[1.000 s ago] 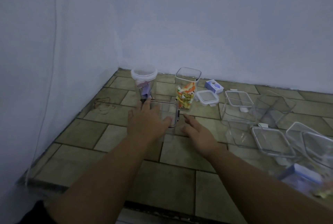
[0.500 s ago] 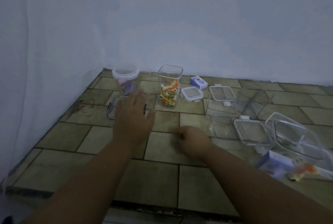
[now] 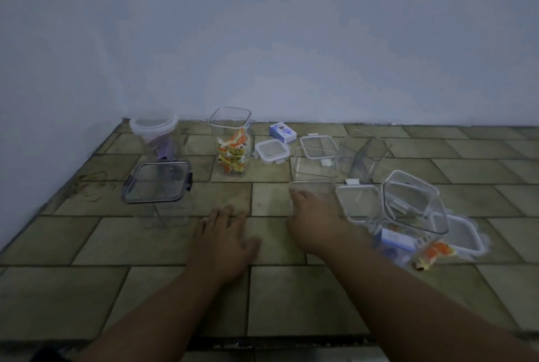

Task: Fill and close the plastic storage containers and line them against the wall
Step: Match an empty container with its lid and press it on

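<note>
Two hands logged: left hand (image 3: pixel 224 240) spread flat, empty; right hand (image 3: pixel 316 220) against clear container (image 3: pixel 313 186), grip unclear. Neighbouring lid (image 3: pixel 357 204) easily knocked.

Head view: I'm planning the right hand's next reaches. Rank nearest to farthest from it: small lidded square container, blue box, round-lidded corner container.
1. small lidded square container, ahead-left of the right hand.
2. blue box, just behind that container, farther back.
3. round-lidded container, far-left corner.

Wall (image 3: pixel 291 41): plain, pale blue-white; two faces meet at the far-left corner.
Floor (image 3: pixel 291 297): olive-brown rectangular tiles, staggered joints.
Marks (image 3: pixel 93 186): reddish scribbles on tile beside left wall.
</note>
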